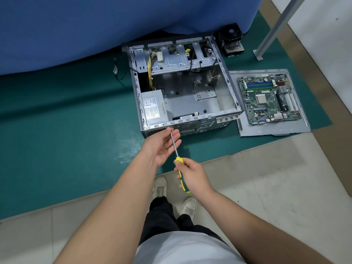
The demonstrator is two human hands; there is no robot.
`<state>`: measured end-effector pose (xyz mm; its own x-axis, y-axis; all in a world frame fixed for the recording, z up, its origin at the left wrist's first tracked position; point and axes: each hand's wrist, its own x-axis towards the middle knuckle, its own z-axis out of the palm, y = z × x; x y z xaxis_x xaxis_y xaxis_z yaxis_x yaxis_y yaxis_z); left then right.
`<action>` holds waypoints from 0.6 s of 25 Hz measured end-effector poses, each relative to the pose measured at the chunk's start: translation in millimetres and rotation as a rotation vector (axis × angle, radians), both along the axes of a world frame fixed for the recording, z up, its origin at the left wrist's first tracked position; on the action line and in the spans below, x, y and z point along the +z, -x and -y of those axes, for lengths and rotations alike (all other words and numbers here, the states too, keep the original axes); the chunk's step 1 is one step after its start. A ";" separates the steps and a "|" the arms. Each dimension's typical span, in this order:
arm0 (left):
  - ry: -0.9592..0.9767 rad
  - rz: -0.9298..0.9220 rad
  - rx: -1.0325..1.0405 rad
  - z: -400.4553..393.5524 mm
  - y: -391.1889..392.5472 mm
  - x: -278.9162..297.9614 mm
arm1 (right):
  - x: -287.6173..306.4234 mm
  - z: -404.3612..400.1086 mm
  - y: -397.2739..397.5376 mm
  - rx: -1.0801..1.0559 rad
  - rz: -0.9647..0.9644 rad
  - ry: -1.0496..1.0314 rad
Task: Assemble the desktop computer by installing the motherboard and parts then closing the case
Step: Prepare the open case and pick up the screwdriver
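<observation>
A person's right hand [192, 173] grips a screwdriver [179, 164] by its handle, left hand [162, 147] fingers pinching its tip; beyond the fingers the open case [182, 88] holds only a power supply [153, 109], the motherboard [269, 98] right, uninstalled.

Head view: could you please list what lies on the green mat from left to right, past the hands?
Loose black cable → open computer case → CPU cooler at the back → motherboard, lying on a grey side panel.
</observation>
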<state>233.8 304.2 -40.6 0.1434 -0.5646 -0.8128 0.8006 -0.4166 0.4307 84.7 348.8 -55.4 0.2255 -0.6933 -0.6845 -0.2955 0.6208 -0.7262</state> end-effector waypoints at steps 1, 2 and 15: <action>-0.002 -0.005 0.003 -0.1 -0.2 0.0 | -1.0 0.1 -0.3 -0.001 -0.003 0.003; -0.005 -0.007 0.003 -0.1 -0.3 0.1 | -1.5 0.3 -0.2 0.003 -0.011 0.013; 0.018 0.117 -0.041 -12.8 0.5 4.0 | 5.6 -5.2 -2.7 -0.156 0.139 0.060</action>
<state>233.3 317.0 -36.6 0.2131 -0.5862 -0.7817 0.7271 -0.4392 0.5276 87.3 354.0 -49.8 0.2017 -0.7658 -0.6107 -0.0936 0.6056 -0.7903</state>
